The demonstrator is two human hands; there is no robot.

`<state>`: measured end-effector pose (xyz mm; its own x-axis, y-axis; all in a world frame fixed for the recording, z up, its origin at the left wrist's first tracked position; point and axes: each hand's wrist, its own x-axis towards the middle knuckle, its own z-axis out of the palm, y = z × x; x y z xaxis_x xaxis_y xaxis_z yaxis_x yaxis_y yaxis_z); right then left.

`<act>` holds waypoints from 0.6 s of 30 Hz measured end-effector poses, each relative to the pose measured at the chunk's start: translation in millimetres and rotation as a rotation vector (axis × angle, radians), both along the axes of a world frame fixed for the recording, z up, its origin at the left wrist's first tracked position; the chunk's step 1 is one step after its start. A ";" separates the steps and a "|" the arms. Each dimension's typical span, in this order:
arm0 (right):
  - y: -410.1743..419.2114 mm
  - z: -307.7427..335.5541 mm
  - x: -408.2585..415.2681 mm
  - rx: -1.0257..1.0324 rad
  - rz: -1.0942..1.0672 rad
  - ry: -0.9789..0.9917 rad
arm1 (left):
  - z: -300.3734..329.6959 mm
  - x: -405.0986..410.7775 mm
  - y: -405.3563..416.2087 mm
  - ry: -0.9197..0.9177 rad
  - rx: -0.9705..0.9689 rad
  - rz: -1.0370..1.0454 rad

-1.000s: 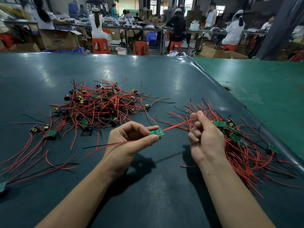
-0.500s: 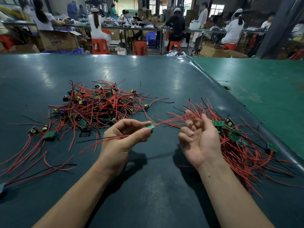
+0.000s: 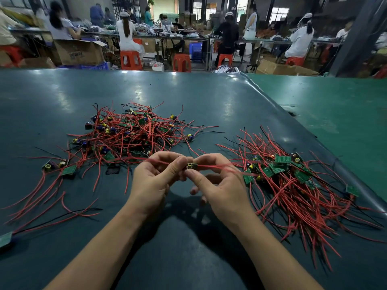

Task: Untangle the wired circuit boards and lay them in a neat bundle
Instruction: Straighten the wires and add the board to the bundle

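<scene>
While both hands meet at table centre, the left hand (image 3: pixel 155 181) and right hand (image 3: pixel 219 185) each pinch one small circuit board (image 3: pixel 191 165) between thumb and fingertips, its red leads (image 3: pixel 217 166) trailing toward 3 o'clock. Head view: the tangled pile (image 3: pixel 125 135) lies at 11 o'clock, the sorted bundle (image 3: pixel 293 185) at 3 o'clock. Judged light and rigid — hold the board by its edges; the wires look limp and likely to snag.

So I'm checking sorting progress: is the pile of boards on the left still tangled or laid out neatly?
Tangled. The left pile has red wires crossing and looping every way, boards scattered among them.
</scene>
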<state>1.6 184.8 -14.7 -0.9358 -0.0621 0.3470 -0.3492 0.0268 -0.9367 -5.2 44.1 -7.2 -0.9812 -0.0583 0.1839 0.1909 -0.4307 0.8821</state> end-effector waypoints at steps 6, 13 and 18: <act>6.1 13.8 -1.0 -0.357 -0.296 -0.004 | 0.6 -3.9 -0.3 -0.088 0.050 0.017; 26.4 17.0 -10.9 -0.992 -0.325 -0.463 | -3.0 -7.3 -4.8 -0.125 -0.081 0.139; 20.9 15.5 -14.0 -0.887 -0.311 -0.484 | -18.1 -9.5 -14.4 0.106 -0.862 0.525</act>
